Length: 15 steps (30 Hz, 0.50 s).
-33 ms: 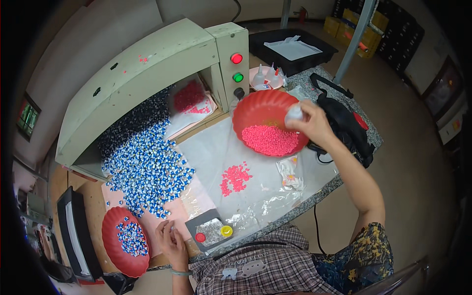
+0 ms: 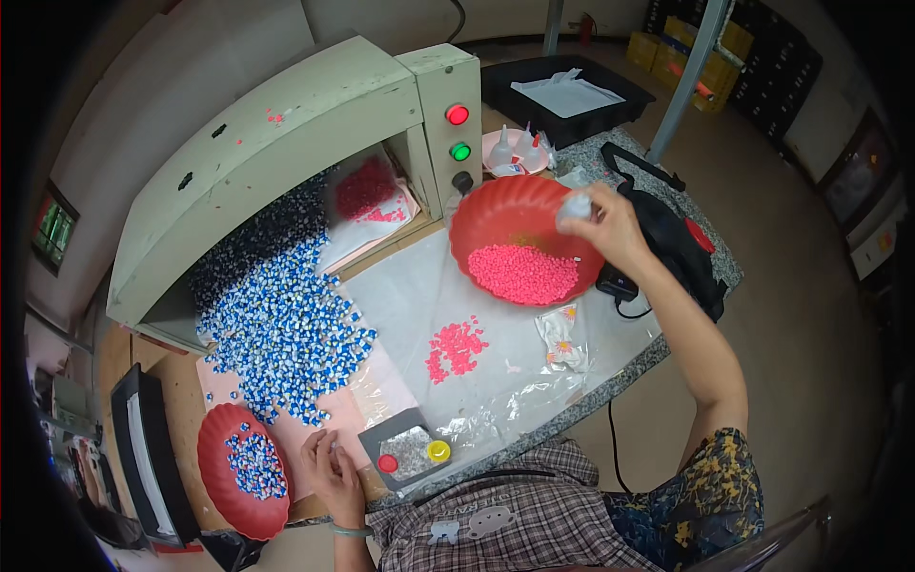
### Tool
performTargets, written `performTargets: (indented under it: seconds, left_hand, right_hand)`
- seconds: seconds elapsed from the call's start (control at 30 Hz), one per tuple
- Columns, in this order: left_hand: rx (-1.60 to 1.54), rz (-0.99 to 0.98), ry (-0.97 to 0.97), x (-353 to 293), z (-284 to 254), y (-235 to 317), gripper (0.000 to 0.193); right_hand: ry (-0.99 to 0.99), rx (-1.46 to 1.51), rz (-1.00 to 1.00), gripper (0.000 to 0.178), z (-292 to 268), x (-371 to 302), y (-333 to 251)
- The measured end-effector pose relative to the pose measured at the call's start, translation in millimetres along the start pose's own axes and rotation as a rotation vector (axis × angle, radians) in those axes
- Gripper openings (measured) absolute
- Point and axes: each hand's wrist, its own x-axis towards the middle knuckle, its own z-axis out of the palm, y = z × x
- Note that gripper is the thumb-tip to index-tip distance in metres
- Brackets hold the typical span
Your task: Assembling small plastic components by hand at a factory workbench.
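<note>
My right hand (image 2: 615, 232) grips a small whitish bottle (image 2: 576, 209), partly hidden by my fingers and blurred, above the right side of a red scalloped bowl (image 2: 515, 195). Many small pink pieces (image 2: 522, 273) are heaped in the bowl's near half. Loose pink pieces (image 2: 457, 349) lie scattered on the clear plastic sheet (image 2: 400, 286) in front of it. My left hand (image 2: 334, 472) rests at the table's near edge, fingers slightly bent and holding nothing. Beside it stands a grey block (image 2: 410, 446) with a red and a yellow button.
Blue-and-white pieces (image 2: 286, 334) spill from a beige machine (image 2: 257, 124) with lit red and green buttons. More lie in a red dish (image 2: 214, 477) at left. A floral cloth (image 2: 561, 338), black bag (image 2: 662, 238), black tray (image 2: 519, 110) and pink bottle dish (image 2: 515, 162) are at right.
My right hand and the bottle have shifted slightly up and to the right above the bowl. My left hand stays in place.
</note>
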Motion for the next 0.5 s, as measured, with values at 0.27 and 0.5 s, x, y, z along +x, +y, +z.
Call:
performTargets:
  seconds: [0.27,0.5]
  left_hand:
    - [0.001,-0.007,-0.013,5,2,12,0.027]
    - [0.062,0.009,-0.015,7,3,9,0.027]
  right_hand:
    - [0.207,-0.142,0.175,0.044,0,114,112]
    - [0.373,-0.062,0.155,0.043,19,178,103]
